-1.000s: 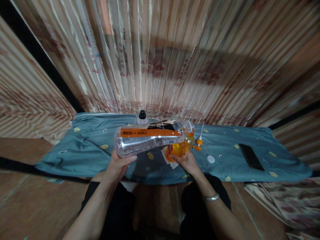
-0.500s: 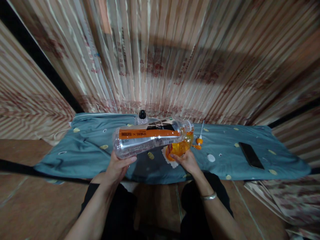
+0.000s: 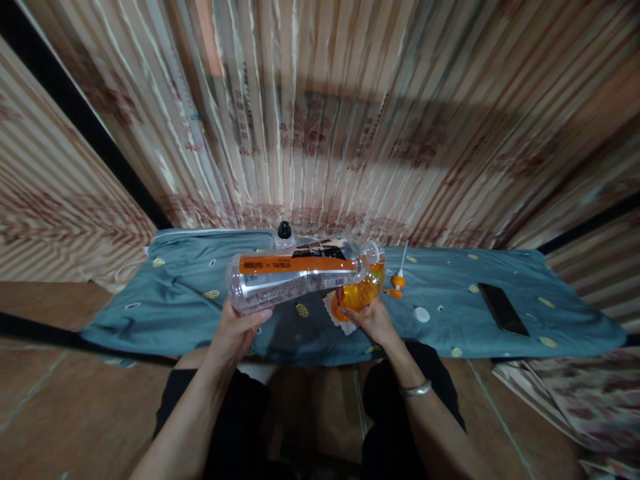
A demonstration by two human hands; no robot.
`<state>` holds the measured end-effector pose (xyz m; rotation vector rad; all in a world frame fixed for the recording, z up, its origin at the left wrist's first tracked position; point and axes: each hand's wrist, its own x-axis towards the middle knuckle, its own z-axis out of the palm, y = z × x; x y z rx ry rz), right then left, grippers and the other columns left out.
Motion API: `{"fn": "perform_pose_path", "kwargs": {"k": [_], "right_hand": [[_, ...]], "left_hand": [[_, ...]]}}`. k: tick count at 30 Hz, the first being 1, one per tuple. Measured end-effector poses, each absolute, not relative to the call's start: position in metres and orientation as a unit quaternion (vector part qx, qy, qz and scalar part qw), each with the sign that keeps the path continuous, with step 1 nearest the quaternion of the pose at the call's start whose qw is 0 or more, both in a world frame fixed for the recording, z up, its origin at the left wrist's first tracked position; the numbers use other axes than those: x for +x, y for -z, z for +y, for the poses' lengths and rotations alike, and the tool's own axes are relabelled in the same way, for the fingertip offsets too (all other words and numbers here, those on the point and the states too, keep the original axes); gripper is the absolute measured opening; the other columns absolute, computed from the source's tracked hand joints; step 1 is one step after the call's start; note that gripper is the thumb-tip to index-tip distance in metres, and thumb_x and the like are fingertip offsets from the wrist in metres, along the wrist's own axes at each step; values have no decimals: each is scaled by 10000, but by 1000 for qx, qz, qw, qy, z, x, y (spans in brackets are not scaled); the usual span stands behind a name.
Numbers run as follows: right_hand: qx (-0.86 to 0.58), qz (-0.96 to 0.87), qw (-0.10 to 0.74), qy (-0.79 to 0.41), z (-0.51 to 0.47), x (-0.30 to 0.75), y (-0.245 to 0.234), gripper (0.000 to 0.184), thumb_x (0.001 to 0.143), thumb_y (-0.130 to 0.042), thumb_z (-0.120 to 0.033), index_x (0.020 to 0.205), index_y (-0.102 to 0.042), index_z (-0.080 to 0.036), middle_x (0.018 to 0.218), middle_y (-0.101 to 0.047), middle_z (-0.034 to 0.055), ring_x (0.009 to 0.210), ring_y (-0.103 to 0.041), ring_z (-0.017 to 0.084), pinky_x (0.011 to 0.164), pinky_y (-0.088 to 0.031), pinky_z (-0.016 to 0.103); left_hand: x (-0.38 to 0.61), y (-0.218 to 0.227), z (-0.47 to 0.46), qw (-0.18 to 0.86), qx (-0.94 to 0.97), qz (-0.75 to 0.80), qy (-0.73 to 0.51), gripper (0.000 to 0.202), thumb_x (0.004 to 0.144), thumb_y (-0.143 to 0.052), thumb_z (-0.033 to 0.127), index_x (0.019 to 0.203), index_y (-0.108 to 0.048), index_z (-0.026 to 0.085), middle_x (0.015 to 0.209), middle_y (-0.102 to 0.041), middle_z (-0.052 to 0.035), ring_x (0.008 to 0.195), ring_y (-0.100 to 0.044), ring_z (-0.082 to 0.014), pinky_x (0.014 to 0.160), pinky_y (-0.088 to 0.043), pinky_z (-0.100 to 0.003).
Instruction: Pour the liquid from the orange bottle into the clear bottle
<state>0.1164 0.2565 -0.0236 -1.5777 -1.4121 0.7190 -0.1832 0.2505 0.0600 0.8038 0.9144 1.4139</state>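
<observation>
My left hand (image 3: 241,328) is closed around the base end of a clear plastic bottle (image 3: 295,275) with an orange and black label. The bottle lies nearly level in the air, its open neck pointing right. Its mouth is over the top of an amber bottle (image 3: 363,291), which my right hand (image 3: 373,321) grips low on the side. Whether liquid runs between the two cannot be made out. Under the amber bottle is a pale scalloped piece (image 3: 345,325), partly hidden. An orange pump top (image 3: 397,283) with a pale tube lies just to the right.
A teal patterned cloth (image 3: 185,327) covers the narrow surface before me. On it are a black-capped clear bottle (image 3: 285,233) behind, a white round cap (image 3: 421,315) and a dark phone (image 3: 503,309) at right. A striped curtain (image 3: 325,120) hangs behind.
Both hands keep their grips, and the two bottles stay almost in place. The view has shifted slightly.
</observation>
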Motion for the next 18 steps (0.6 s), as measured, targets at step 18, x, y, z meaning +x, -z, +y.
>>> {"fn": "perform_pose_path", "kwargs": {"k": [18], "right_hand": [[-638,-557,441,-297,255,117,24,649,634,-882,-586,1141,-700,-223,1186,-810,125,1123,-754,371,1019,-574,516]], "left_hand": [[-184,-76,255,609,345,401,-592,689,428,-939,176,1097,-777,211,965,-833,-51,935,-787,-278,969,-616,-431]]}}
